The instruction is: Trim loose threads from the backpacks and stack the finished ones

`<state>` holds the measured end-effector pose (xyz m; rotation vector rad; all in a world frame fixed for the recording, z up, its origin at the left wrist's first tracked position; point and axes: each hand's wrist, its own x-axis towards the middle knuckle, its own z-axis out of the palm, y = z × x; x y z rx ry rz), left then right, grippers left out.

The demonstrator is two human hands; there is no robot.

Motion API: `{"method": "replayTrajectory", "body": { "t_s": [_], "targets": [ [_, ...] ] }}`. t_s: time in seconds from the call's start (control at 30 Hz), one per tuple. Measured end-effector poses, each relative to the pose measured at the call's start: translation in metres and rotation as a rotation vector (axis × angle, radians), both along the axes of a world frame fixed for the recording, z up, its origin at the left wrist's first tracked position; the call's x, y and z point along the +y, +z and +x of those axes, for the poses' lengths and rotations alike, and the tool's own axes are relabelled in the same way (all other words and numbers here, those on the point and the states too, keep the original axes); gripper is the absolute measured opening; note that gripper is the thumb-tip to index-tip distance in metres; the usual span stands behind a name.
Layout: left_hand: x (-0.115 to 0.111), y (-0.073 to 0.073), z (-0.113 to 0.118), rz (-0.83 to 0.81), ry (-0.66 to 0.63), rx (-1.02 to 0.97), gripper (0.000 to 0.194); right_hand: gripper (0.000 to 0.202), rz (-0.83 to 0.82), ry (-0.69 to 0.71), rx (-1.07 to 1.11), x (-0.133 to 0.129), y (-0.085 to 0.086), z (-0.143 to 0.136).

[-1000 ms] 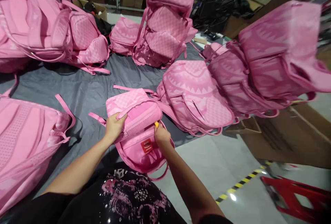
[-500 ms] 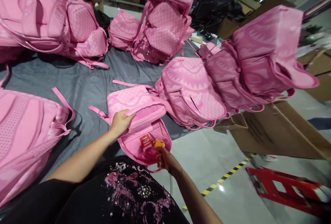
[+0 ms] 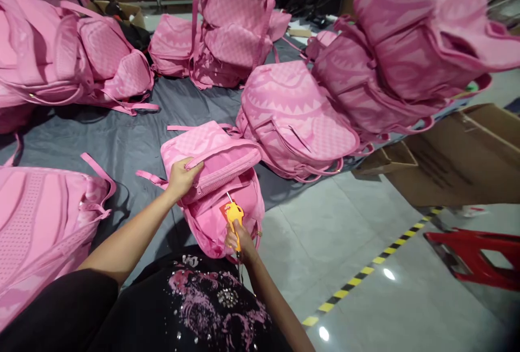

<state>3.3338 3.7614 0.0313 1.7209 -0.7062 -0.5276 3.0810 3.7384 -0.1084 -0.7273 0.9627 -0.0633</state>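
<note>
A small pink backpack [image 3: 207, 143] lies unzipped at the table's front edge, its mouth facing me. My left hand [image 3: 182, 178] is closed on the rim of its raised front panel, thumb on top. In my right hand [image 3: 242, 241] is a yellow air blow gun [image 3: 234, 214], gripped by the handle. The gun's thin metal nozzle points away from me into the bag's opening. Partly behind the gun, a red label [image 3: 223, 209] shows on the pink lining. A hose runs down from the handle past my shirt.
A larger pink backpack [image 3: 292, 119] stands just right of the open one, with more pink backpacks [image 3: 406, 54] stacked behind it. Another pink bag [image 3: 44, 222] lies at left. Cardboard boxes [image 3: 459, 157] and a red plastic stool [image 3: 479, 257] are on the floor at right.
The blow gun has turned from pointing left to pointing forward into the bag, and now shows fully. My left hand keeps the panel's rim. The whole view has shifted a little.
</note>
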Motion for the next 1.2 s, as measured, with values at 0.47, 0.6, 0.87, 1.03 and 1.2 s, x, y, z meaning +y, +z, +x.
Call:
{"method": "replayTrajectory", "body": {
  "t_s": [0.47,0.6,0.87,1.03,1.2],
  "targets": [
    [0.000,-0.005,0.001,0.011,-0.117,-0.034,0.032,0.045,-0.114,0.489,0.183,-0.063,0.054,-0.023],
    [0.003,-0.010,0.004,0.014,-0.107,-0.049,0.033,0.033,-0.554,0.755,0.635,-0.113,0.106,-0.032],
    [0.008,-0.014,0.008,0.023,-0.098,-0.043,0.031,0.042,-0.540,1.189,0.758,-0.113,0.147,-0.025],
    [0.009,-0.015,0.010,0.028,-0.098,-0.024,0.032,0.038,-0.499,0.956,0.622,-0.113,0.146,-0.023],
    [0.010,-0.018,0.009,0.033,-0.110,-0.013,0.033,0.056,-0.417,0.523,0.390,-0.104,0.127,-0.030]
  ]
}}
